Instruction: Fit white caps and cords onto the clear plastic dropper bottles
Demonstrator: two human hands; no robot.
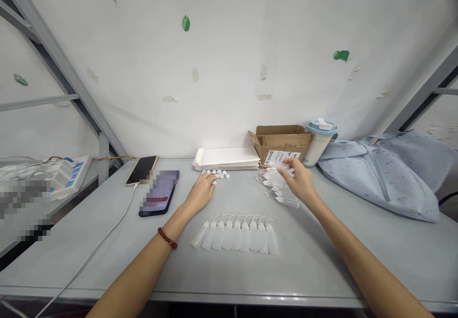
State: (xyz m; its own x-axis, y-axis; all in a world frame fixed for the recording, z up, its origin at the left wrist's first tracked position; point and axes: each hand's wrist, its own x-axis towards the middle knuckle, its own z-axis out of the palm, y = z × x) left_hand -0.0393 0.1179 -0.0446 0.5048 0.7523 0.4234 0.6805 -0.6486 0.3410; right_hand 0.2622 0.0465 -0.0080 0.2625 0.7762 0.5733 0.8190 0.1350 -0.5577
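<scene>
At the small pile of white caps [220, 174], my left hand [201, 191] rests low over the table, a white cap [214, 182] between its thumb and fingertips. My right hand [298, 177] pinches a small translucent plastic bottle [278, 164] in front of the cardboard box. Below that hand lies a loose heap of similar bottles [286, 197], partly covered by it, with thin white straps looping out to the left. Nearer to me, several translucent bottles [236, 237] lie side by side in a row, their strap loops pointing away from me.
Two phones [142, 170] [161, 194] lie at left, one on a white cable [118, 227]. White padded envelopes [229, 158], an open cardboard box [282, 140] and a lidded cup [317, 143] stand along the wall. A light blue fabric bag [379, 179] fills the right side.
</scene>
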